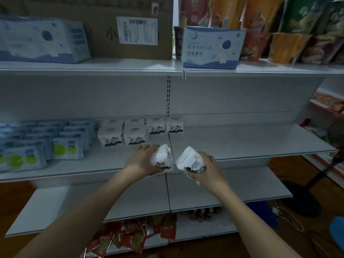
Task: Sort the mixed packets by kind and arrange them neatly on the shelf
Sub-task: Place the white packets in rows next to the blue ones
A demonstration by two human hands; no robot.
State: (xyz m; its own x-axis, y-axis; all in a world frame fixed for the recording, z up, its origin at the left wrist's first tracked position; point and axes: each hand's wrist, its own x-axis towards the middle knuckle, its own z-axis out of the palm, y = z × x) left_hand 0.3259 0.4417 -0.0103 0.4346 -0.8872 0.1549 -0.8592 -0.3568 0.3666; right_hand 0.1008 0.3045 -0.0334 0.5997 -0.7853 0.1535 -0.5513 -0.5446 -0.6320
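A white metal shelf (242, 140) is seen across the middle of the frame, with a higher shelf board above and lower ones below. At upper centre a brown cardboard box (130, 28) is stood on the higher board, with a blue-and-white astronaut box (211, 48) to its right. On the middle shelf, at left, blue packets with green circles (42, 146) are lined up, and just right of them white packets with a black cat print (139, 130) are set in rows. At bottom centre, red sachets (130, 237) are heaped on the lowest board. Near frame centre, one white packet (162, 157) is gripped by the left hand (142, 161), fingers curled round it, and another white packet (190, 161) is gripped likewise by the right hand (208, 170), both held just above the shelf's front edge, close together.
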